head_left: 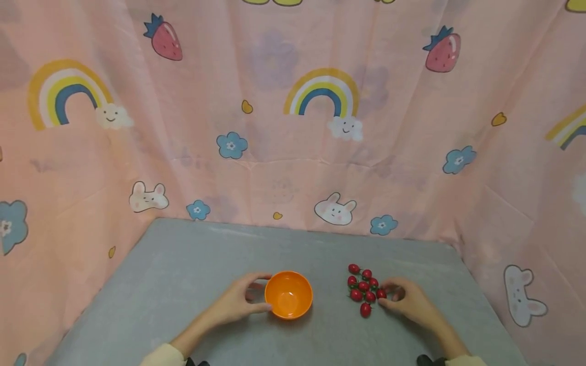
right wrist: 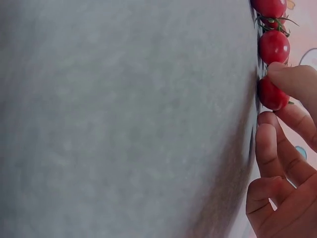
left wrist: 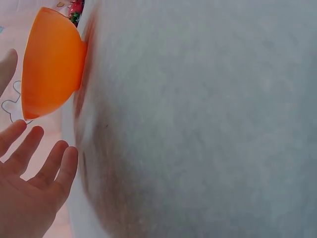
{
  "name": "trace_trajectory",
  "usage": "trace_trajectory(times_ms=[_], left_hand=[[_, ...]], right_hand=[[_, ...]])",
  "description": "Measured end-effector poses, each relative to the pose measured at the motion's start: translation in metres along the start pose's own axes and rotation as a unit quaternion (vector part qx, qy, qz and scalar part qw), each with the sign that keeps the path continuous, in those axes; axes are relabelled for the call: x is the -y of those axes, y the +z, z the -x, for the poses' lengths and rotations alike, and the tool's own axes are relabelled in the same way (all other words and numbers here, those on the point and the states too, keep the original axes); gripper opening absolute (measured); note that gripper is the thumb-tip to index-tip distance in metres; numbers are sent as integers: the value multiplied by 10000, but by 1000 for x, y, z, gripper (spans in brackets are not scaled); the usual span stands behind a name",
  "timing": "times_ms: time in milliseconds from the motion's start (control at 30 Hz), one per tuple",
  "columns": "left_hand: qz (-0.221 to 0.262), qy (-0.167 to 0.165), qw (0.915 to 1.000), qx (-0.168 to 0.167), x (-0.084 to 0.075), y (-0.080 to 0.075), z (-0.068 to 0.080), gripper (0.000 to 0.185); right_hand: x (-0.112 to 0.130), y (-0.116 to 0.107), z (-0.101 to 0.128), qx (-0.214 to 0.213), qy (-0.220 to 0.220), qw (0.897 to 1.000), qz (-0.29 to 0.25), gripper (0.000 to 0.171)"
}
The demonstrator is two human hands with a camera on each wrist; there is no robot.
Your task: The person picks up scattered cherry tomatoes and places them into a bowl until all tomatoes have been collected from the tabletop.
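My left hand (head_left: 235, 304) sits at the left side of the small round orange plastic bowl (head_left: 289, 294). Fingers curve loosely about its rim and wall; from the head view the thumb looks to touch the near side. In the left wrist view the fingers (left wrist: 49, 166) are spread and fairly straight, just beside the bowl, and I cannot tell whether they truly bear on it. The bowl stands upright on the grey felt-like table top (head_left: 183, 274), near the front middle.

My right hand (head_left: 407, 300) lies at the right edge of the cluster of small red cherry tomatoes (head_left: 363, 287), right of the bowl and apart from it. Thumb and forefinger (right wrist: 292, 82) are pinched on the rightmost red cherry tomato (head_left: 381, 293), which rests on the table; the other fingers are curled beneath. One tomato (head_left: 365, 309) lies nearest me, just off the bunch. Some carry green stalks.

Pink cloth printed with rainbows, strawberries and rabbits (head_left: 293, 127) hangs behind and to both sides of the table.
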State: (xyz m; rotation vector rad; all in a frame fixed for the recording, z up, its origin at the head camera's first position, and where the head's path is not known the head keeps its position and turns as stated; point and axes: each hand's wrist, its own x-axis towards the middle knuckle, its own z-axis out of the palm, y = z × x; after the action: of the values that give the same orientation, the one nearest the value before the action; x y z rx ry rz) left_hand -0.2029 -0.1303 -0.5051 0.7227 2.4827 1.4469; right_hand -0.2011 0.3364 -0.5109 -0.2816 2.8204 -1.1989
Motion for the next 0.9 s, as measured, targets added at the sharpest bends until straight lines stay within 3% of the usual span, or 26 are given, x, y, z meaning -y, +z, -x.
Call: trace_trajectory(times_ms=[267,567,900], left_hand=[[-30,-70,9999,-135,-1,4,-4,62],[14,-4,9999,-142,-1,5,-4,58],[118,-15,9999,-76,0,4,-4,57]], right_hand=[[-3,-2,-4,158,-220,9995,-162,31],[-4,-18,-4,-21,188,9998,-57,33],[6,-37,-3,-246,-54,9997,-42,35]])
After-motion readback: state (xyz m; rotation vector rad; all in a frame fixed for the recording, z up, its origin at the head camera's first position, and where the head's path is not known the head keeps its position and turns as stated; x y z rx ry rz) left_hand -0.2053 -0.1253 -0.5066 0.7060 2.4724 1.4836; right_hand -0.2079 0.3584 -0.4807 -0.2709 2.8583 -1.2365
